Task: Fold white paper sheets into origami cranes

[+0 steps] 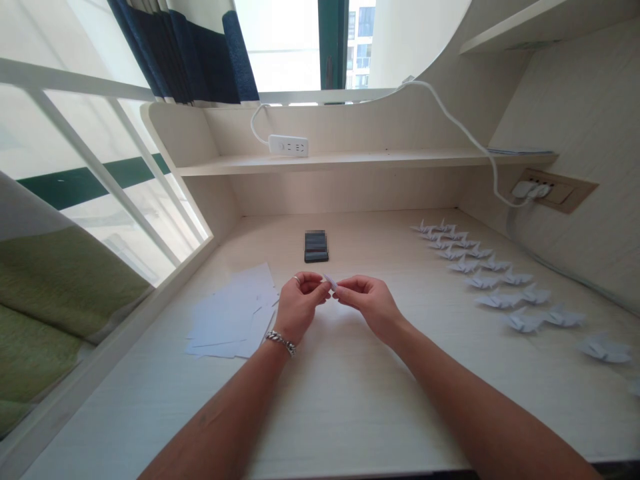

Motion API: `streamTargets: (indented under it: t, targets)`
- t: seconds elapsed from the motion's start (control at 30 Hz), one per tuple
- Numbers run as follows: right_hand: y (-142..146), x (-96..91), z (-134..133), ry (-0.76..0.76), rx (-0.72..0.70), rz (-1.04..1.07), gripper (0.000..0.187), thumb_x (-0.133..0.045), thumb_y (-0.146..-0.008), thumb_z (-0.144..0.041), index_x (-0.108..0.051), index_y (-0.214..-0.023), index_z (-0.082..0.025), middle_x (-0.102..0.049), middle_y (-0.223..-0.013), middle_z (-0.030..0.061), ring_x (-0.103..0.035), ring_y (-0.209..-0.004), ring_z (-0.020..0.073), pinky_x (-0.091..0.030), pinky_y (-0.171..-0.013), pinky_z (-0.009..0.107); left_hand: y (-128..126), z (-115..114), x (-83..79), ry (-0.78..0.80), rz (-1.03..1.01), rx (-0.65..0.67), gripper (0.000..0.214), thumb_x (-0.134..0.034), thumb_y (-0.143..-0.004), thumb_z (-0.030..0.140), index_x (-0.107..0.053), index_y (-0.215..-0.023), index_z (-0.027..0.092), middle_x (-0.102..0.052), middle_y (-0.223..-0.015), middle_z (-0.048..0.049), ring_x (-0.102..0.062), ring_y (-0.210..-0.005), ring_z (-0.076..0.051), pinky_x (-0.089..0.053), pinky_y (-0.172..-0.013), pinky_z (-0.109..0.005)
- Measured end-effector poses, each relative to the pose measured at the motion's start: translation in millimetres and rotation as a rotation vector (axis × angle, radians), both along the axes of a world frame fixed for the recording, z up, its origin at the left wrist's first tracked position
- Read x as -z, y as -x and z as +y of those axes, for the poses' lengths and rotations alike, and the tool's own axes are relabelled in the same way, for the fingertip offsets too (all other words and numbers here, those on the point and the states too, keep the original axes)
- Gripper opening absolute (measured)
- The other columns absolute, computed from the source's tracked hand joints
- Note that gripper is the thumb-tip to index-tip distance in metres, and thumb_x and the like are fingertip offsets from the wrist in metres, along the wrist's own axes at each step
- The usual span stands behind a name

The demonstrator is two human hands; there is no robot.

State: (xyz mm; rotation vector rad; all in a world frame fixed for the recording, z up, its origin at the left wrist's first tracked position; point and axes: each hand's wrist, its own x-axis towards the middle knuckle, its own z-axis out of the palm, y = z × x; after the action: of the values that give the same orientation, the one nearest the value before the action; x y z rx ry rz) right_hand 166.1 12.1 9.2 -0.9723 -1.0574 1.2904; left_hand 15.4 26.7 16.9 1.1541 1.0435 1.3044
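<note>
Between my two hands, a small folded piece of white paper (pixel 331 283) is pinched above the middle of the desk; most of it hides behind my fingers. My left hand (pixel 300 300), with a ring and a chain bracelet on the wrist, grips its left side between thumb and fingers. From the right, my right hand (pixel 367 300) pinches the other side with thumb and forefinger. Loose white paper sheets (pixel 230 317) lie in an overlapping pile left of my left hand. Folded white paper cranes (pixel 483 280) stand in two rows on the right.
A dark phone-like object (pixel 316 247) lies beyond my hands. On the shelf (pixel 350 160) at the back sits a white power strip (pixel 289 145). A white cable (pixel 460 127) runs to the wall socket (pixel 557 190) at right. Curtains and a railing border the left.
</note>
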Motion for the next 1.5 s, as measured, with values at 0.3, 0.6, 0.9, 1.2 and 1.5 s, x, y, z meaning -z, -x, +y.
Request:
streamTargets:
  t: [0.3, 0.6, 0.9, 1.2, 1.5]
  targets:
    - [-1.7, 1.3, 1.6, -0.01, 0.013, -0.001, 0.031, -0.088, -0.053, -0.032, -0.076, -0.078, -0.017, -0.075, -0.082, 0.0063, -0.067, -0.08, 0.0201, -0.05, -0.083, 0.036, -3.9, -3.6, 2.5, -0.044, 0.09, 0.069, 0.03, -0.075, -0.071, 0.04, -0.067, -0.079, 0.012, -0.069, -0.075, -0.005, -0.065, -0.071, -0.015, -0.054, -0.068, -0.028]
    - [-2.9, 2.3, 0.9, -0.053, 0.014, -0.031, 0.03, -0.087, -0.054, -0.035, -0.076, -0.076, -0.018, -0.075, -0.077, 0.0053, -0.068, -0.075, 0.0202, -0.053, -0.079, 0.037, -0.8, -2.8, 0.7, -0.08, 0.104, 0.099, 0.03, -0.078, -0.069, 0.038, -0.071, -0.081, 0.012, -0.072, -0.078, -0.0076, -0.065, -0.073, -0.016, -0.053, -0.075, -0.03]
    - [-2.6, 2.0, 0.7, -0.061, 0.018, -0.034, 0.031, -0.087, -0.054, -0.037, -0.077, -0.076, -0.018, -0.075, -0.078, 0.0059, -0.069, -0.076, 0.0207, -0.053, -0.081, 0.038, 1.9, -1.8, 1.5, -0.108, 0.129, 0.093, 0.03, -0.081, -0.065, 0.037, -0.073, -0.081, 0.013, -0.074, -0.083, -0.0101, -0.068, -0.079, -0.019, -0.052, -0.076, -0.03]
    - [-2.8, 1.8, 1.4, -0.05, 0.014, -0.035, 0.031, -0.087, -0.056, -0.036, -0.078, -0.08, -0.018, -0.076, -0.082, 0.007, -0.068, -0.079, 0.0206, -0.052, -0.082, 0.037, 0.6, -2.9, -0.1, -0.14, 0.152, 0.039, 0.029, -0.08, -0.067, 0.037, -0.073, -0.08, 0.012, -0.074, -0.082, -0.0101, -0.068, -0.079, -0.02, -0.052, -0.076, -0.032]
    - [-2.8, 2.0, 1.1, -0.053, 0.025, -0.041, 0.035, -0.085, -0.058, -0.04, -0.079, -0.084, -0.018, -0.077, -0.087, 0.0086, -0.069, -0.087, 0.0252, -0.051, -0.088, 0.041, -0.1, -1.6, 3.6, -0.154, 0.115, 0.075, 0.028, -0.08, -0.068, 0.035, -0.074, -0.084, 0.013, -0.076, -0.087, -0.0098, -0.069, -0.083, -0.021, -0.054, -0.079, -0.033]
